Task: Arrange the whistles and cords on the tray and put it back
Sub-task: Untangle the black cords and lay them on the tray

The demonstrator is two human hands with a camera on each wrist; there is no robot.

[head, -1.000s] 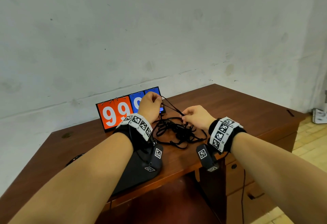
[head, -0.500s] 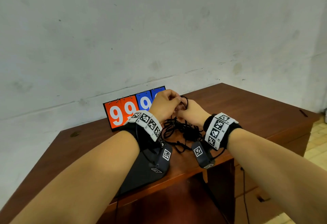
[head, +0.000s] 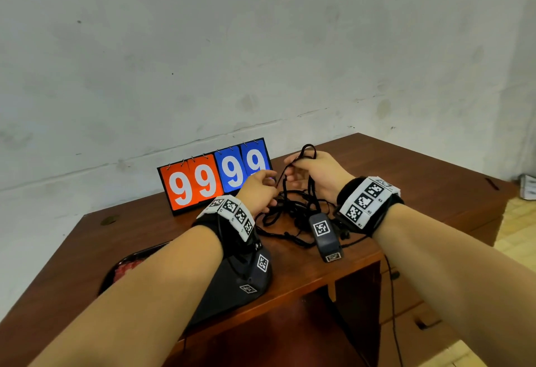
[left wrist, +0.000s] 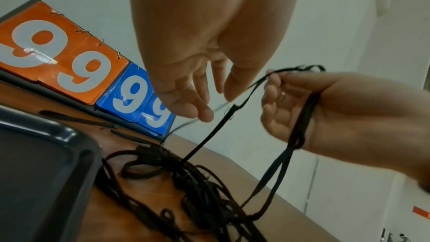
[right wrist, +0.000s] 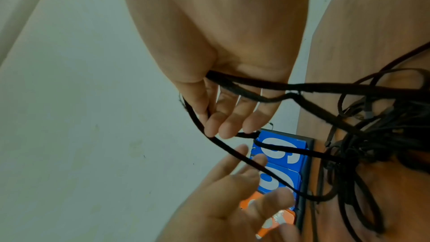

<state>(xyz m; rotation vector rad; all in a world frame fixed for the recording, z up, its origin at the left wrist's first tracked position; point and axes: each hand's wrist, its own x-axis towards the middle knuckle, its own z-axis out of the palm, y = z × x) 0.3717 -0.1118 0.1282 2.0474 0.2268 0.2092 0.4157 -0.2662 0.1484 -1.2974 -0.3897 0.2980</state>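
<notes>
A tangle of black cords [head: 290, 217] lies on the brown desk [head: 420, 181], right of the black tray [head: 136, 253]. My right hand [head: 291, 170] is lifted above the pile. It has loops of cord [right wrist: 244, 87] wound round its palm and pinches a strand between thumb and fingers [right wrist: 209, 128]. My left hand [head: 266, 189] hovers just left of it with its fingers [left wrist: 204, 115] spread and straight, holding nothing. In the left wrist view the tray [left wrist: 58, 132] sits beside the cord pile [left wrist: 186, 181]. No whistle can be made out in the tangle.
An orange and blue flip scoreboard [head: 214, 178] showing 99 99 stands behind the hands, against the grey wall. My left forearm crosses above the tray. The desk's front edge runs just below the wrists, and drawers [head: 406, 302] sit under its right side.
Half a second ago both hands met over the pile. Now the right hand has lifted with a cord loop, and the left has dropped away and opened.
</notes>
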